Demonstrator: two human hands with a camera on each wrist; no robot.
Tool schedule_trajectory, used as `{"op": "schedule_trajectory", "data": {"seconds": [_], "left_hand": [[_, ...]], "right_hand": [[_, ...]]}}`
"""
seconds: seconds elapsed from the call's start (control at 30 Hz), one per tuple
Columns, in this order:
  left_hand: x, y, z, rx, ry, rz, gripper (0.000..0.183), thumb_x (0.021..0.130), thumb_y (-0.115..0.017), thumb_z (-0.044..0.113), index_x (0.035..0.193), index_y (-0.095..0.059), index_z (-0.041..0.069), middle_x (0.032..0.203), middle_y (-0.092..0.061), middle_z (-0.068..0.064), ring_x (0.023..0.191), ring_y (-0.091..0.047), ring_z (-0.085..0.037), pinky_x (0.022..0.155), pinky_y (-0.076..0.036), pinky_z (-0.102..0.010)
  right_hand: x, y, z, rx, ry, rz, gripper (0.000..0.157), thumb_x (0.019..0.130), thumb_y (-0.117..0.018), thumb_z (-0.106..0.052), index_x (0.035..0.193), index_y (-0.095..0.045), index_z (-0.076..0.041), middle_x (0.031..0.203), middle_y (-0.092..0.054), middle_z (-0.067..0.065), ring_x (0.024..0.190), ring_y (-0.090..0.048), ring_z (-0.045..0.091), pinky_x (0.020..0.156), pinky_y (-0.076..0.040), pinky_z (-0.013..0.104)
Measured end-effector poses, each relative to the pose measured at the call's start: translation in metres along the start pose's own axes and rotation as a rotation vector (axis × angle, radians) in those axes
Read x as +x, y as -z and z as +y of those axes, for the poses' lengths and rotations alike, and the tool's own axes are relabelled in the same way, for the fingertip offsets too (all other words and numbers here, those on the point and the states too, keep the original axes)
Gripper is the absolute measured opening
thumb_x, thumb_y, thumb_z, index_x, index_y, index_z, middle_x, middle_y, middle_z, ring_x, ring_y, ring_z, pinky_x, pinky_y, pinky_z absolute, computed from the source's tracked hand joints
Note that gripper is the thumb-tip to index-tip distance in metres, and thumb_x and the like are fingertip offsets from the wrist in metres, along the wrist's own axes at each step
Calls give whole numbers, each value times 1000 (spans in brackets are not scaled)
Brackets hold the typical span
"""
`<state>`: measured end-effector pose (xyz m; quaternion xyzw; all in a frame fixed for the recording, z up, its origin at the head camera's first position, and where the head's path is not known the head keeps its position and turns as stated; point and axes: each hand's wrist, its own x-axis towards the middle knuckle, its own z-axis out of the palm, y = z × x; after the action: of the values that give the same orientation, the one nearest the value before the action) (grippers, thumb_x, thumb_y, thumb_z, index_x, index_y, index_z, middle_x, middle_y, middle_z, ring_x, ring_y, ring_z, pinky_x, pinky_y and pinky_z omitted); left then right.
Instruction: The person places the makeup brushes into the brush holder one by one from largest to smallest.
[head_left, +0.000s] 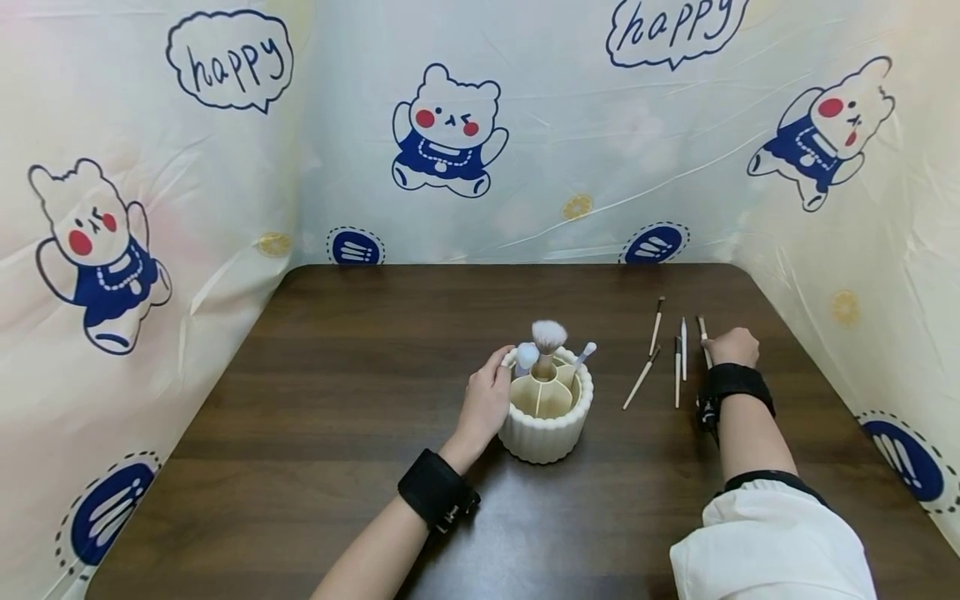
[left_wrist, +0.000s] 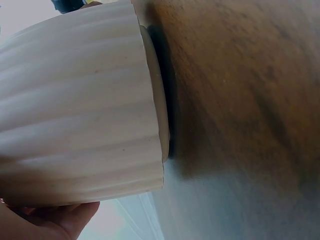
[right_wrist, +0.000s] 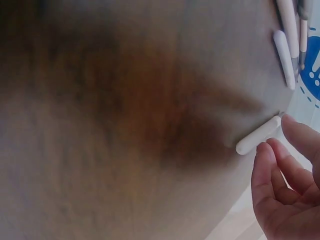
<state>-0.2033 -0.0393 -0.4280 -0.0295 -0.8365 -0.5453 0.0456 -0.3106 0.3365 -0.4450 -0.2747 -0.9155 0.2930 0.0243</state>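
Observation:
My left hand [head_left: 486, 398] grips a cream ribbed brush holder [head_left: 546, 437] at its left side, with the fingers at the rim. In the left wrist view the holder's fluted wall [left_wrist: 85, 105] fills much of the picture, and fingers [left_wrist: 75, 217] press against its lower edge. Inside the divided holder stand a fluffy makeup brush [head_left: 550, 336], a pale rounded brush [head_left: 527, 357] and a slim light-handled one [head_left: 587, 353]. Farther right, my right hand [head_left: 733, 347] pinches a thin makeup brush [right_wrist: 257, 136] between thumb and fingertips, close over the table.
Several slim brushes lie left of the right hand, among them a white one [head_left: 684, 350], a dark-tipped one [head_left: 656, 327] and a slanted one [head_left: 640, 382]. The brown wooden table [head_left: 360, 417] meets a printed cloth [head_left: 525, 233] behind and at both sides.

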Motion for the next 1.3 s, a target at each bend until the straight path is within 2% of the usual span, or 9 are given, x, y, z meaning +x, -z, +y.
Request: {"op": "schedule_trajectory", "data": {"seconds": [0.3, 0.5, 0.67, 0.93, 1.1, 1.13, 1.2, 1.23, 1.3], "left_hand": [[0, -2, 1, 14, -17, 8, 42, 99, -34, 17, 135, -54, 13, 59, -35, 2, 48, -30, -11, 51, -30, -25], [0, -2, 1, 7, -27, 8, 41, 99, -34, 17, 135, -54, 12, 59, -34, 2, 47, -29, -11, 51, -30, -25], [0, -2, 2, 6, -22, 4, 41, 99, -34, 18, 135, -54, 12, 59, -35, 2, 48, -29, -11, 51, -30, -26], [-1, 0, 2, -4, -6, -2, 42, 100, -33, 19, 137, -52, 11, 58, -36, 2, 47, -30, -11, 49, -30, -24], [0, 0, 1, -3, -9, 3, 42, 99, -33, 19, 136, -53, 11, 59, -37, 2, 48, -31, -11, 50, -31, -25], [0, 0, 1, -1, -9, 2, 42, 99, -33, 19, 136, -53, 11, 59, -37, 2, 48, -31, -11, 50, -30, -25], [0, 0, 1, 1, -8, 0, 42, 99, -33, 19, 136, -53, 12, 58, -36, 2, 47, -30, -11, 50, -30, -25], [0, 0, 1, 2, -7, -3, 42, 100, -33, 20, 136, -53, 13, 58, -35, 2, 47, -29, -11, 50, -30, -25], [0, 0, 0, 3, -8, -5, 42, 100, -32, 20, 136, -53, 14, 58, -35, 2, 47, -28, -10, 50, -29, -26]], "right_hand": [[1, -1, 3, -16, 36, -2, 39, 89, -58, -19, 111, -64, 13, 118, -56, 37, 106, -53, 53, 90, -47, 55], [2, 1, 1, -49, 35, -4, 37, 87, -53, -12, 104, -59, 20, 112, -54, 43, 99, -54, 54, 80, -50, 54], [0, 4, 5, -27, 39, -9, 42, 87, -53, -15, 107, -57, 22, 111, -54, 43, 98, -54, 54, 79, -50, 53], [0, 18, 0, 33, 70, 55, 45, 86, -55, -18, 108, -60, 21, 111, -57, 41, 103, -54, 54, 91, -46, 55], [-1, 35, -13, 91, 115, 25, 42, 91, -52, -20, 117, -61, 11, 124, -57, 31, 116, -48, 49, 103, -37, 54], [-2, 40, -17, 110, 129, 21, 42, 91, -52, -20, 117, -61, 12, 119, -60, 31, 116, -50, 48, 100, -39, 53], [-5, 48, -25, 146, 162, 29, 41, 90, -53, -19, 116, -61, 12, 91, -69, 24, 97, -60, 40, 89, -45, 47], [-6, 53, -29, 161, 179, 41, 40, 89, -54, -18, 115, -62, 12, 74, -70, 13, 84, -64, 32, 82, -47, 41], [-8, 61, -38, 199, 215, 70, 39, 88, -55, -18, 113, -63, 11, 51, -56, -13, 60, -57, 10, 68, -43, 27]]}}
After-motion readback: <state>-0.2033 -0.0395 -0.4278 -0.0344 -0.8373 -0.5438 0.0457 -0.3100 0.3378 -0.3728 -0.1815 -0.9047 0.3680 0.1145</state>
